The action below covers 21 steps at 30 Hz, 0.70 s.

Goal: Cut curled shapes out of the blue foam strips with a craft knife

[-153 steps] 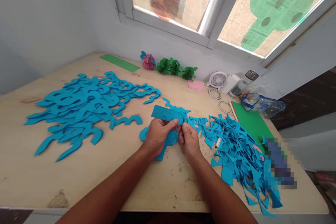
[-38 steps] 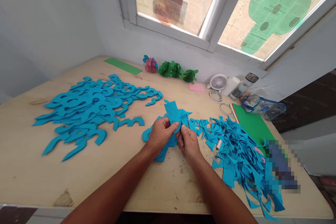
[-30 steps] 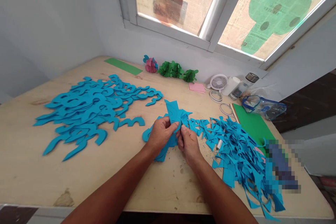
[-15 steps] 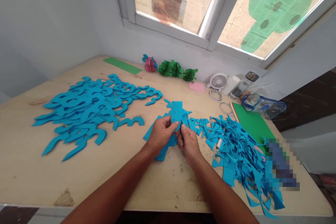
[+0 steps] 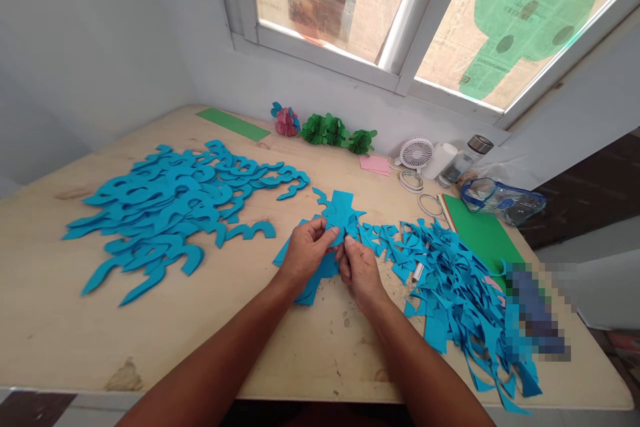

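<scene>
My left hand (image 5: 306, 253) and my right hand (image 5: 359, 269) meet over the middle of the wooden table (image 5: 150, 333). Both pinch one blue paper piece (image 5: 340, 208) that stands up between the fingertips. More blue paper lies flat under my left hand. A wide pile of cut blue curved shapes (image 5: 165, 203) spreads to the left. A heap of blue offcuts (image 5: 450, 280) lies to the right, with a small white tool (image 5: 416, 273) resting in it.
Green paper sheets (image 5: 480, 233) and a clear pouch (image 5: 500, 200) sit at the right. A small white fan (image 5: 415, 152), tape rings (image 5: 427, 203), a bottle (image 5: 463, 160), pink notes (image 5: 375, 163) and folded paper flowers (image 5: 330, 130) line the wall under the window.
The blue piece has been turned in my fingers from lying sideways five seconds ago to standing upright. My hands stay in the same spot.
</scene>
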Motion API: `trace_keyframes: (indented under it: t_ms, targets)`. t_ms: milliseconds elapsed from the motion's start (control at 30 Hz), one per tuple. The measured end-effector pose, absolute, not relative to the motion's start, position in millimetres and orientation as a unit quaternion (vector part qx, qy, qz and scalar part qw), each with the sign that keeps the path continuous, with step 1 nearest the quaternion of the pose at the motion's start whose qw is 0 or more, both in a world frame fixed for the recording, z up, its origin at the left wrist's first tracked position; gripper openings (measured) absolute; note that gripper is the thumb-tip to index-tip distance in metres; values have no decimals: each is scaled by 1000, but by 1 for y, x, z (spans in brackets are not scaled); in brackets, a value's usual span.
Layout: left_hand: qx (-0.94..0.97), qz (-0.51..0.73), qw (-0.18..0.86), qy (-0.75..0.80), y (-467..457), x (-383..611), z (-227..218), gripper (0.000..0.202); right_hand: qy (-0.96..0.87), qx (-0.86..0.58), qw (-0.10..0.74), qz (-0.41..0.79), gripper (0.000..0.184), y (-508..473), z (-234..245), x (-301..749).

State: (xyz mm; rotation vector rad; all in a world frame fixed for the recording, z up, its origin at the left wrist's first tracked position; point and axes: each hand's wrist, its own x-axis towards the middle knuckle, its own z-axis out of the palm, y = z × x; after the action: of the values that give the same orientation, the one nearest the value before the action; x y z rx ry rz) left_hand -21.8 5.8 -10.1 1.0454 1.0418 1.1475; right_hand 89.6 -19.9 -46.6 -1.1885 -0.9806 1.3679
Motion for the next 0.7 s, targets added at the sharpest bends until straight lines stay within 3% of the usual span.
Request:
trace_keyframes:
  t_ms: [700]
  targets:
    - [468, 468, 607, 441, 7, -23, -11, 21, -422, -500, 494, 572, 49, -20, -41, 93]
